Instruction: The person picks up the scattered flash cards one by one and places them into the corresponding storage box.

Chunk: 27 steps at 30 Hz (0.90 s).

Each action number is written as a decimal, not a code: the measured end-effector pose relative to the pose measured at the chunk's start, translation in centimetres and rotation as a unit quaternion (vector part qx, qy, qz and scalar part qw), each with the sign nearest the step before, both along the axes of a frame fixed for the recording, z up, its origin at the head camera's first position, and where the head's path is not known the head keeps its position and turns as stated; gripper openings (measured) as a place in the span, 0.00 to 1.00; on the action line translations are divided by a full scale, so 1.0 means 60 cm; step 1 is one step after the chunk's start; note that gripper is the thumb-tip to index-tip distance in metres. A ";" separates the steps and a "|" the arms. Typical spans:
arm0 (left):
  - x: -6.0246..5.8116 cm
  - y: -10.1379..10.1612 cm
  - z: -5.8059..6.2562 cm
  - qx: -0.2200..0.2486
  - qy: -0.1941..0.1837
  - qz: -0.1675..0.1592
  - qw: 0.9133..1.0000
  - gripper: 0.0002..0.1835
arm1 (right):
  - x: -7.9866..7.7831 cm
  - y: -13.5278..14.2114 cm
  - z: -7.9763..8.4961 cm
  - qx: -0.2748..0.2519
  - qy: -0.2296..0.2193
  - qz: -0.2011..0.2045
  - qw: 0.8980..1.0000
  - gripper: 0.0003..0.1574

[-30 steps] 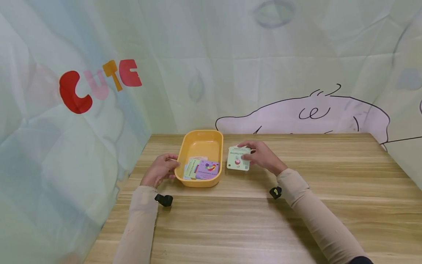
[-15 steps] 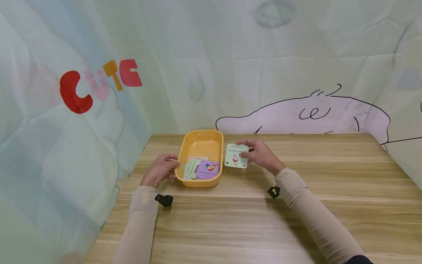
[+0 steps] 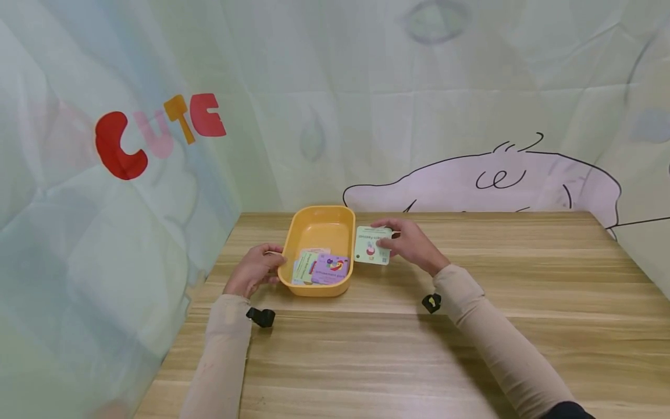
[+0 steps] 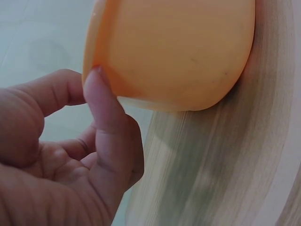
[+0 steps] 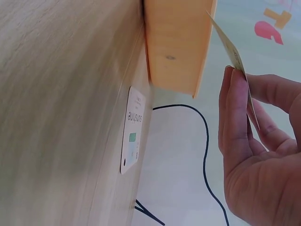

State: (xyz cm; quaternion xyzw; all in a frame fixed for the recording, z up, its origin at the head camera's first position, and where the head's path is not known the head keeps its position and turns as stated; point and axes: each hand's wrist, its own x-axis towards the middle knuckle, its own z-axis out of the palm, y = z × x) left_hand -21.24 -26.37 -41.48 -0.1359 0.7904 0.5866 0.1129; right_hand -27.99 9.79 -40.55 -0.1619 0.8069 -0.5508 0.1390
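Observation:
A yellow plastic tray (image 3: 321, 233) stands near the table's back edge. My left hand (image 3: 252, 271) pinches its left rim; the left wrist view shows the finger and thumb on the tray's rim (image 4: 174, 52). Inside, at the near end, lie several cards, among them a purple card (image 3: 330, 269) on top and a pale green card (image 3: 306, 267). My right hand (image 3: 413, 244) pinches a pale green square card (image 3: 368, 253) just beside the tray's right rim, above the table. In the right wrist view that card (image 5: 233, 49) is tilted, nearly edge-on.
A white card (image 5: 133, 129) printed "sunshine" lies on the table beside the tray in the right wrist view. The wooden table (image 3: 366, 361) meets a printed cloth backdrop (image 3: 293, 116) behind and at left. Small black devices (image 3: 260, 317) sit at both wrists.
My right hand has moved left and slightly away from me, bringing the pale green card up to the tray's right rim. My left hand and the tray have stayed put.

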 end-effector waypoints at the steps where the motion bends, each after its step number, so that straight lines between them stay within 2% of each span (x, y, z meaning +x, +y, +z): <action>1: 0.000 0.000 0.000 0.000 0.000 -0.001 1.000 0.21 | -0.001 0.000 0.000 -0.002 0.000 -0.002 1.000 0.27; 17: 0.000 0.001 0.002 -0.004 -0.001 0.001 1.000 0.21 | -0.001 -0.006 0.016 -0.001 0.008 -0.008 1.000 0.25; 27: 0.000 0.001 0.001 -0.001 0.000 0.000 1.000 0.21 | -0.003 -0.033 0.015 -0.010 0.020 0.003 1.000 0.25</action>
